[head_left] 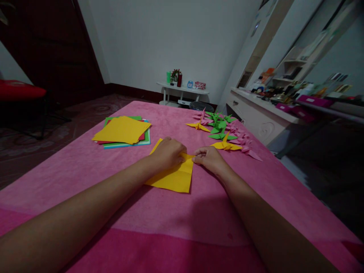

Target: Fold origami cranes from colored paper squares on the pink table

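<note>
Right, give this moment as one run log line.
left hand: on yellow sheet | right hand: at sheet's far right corner | paper stack: beyond, left | folded cranes: beyond, right

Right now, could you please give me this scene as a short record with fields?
Left hand: resting on the yellow sheet
Right hand: pinching the sheet's far right corner
Paper stack: beyond the hands, to the left; yellow on top
Folded birds: beyond the right hand; pink, green, yellow
Surface: pink cloth
</note>
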A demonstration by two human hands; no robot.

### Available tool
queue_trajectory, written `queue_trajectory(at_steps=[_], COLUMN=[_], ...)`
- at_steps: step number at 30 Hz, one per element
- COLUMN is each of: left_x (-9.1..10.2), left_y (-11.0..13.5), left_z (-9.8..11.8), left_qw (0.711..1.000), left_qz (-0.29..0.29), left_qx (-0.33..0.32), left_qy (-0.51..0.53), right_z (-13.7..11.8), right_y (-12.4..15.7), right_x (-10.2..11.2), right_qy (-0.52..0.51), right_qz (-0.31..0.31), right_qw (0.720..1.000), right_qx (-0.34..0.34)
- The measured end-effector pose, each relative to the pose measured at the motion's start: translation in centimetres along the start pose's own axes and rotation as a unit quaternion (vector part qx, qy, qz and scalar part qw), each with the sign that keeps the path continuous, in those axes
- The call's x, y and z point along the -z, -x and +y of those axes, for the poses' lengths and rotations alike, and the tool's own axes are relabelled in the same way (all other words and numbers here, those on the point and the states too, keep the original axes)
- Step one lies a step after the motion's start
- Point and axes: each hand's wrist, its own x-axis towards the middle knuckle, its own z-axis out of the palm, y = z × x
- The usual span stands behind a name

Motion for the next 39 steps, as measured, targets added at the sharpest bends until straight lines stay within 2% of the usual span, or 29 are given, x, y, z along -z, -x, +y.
queue_trajectory(at_steps=[4,12,17,22,28,31,35,37,39], left_x=[-0.3,-0.7,-0.5,-0.5,-1.0,-0.7,0.7,1.3,1.6], left_y=[0.3,0.2,0.2,0.2,0.0,0.1,1.4,2.9,4.6], left_z=[-0.1,-0.2,0.1,0.2,-0.3,-0.4,0.9,2.1,3.5], left_qw=[1.0,0.999,1.0,1.0,1.0,0.999,0.994,0.995,0.998], left_qz=[0.013,0.02,0.02,0.022,0.017,0.026,0.104,0.086,0.023], left_qx=[0.009,0.0,0.004,0.007,-0.017,-0.035,-0.038,-0.045,-0.057], left_qy=[0.019,0.025,0.014,0.004,0.011,0.011,-0.015,-0.014,0.015], right_z=[0.1,0.1,0.3,0.2,0.0,-0.3,-0.9,-1.2,-1.3], right_y=[-0.1,-0.3,-0.5,-0.4,-0.3,-0.1,0.7,1.2,1.5], right_x=[0.1,0.1,0.1,-0.1,0.2,0.1,-0.4,-0.6,-0.7], right_qy=[0.06,0.086,0.077,0.04,-0.025,0.042,0.179,0.207,0.216], right_qz=[0.028,0.031,0.026,0.02,-0.058,-0.038,0.03,0.043,0.046], right_qw=[0.998,0.995,0.996,0.998,0.995,0.994,0.975,0.966,0.963], right_qx=[0.016,0.029,0.019,0.046,0.076,0.09,0.13,0.147,0.153])
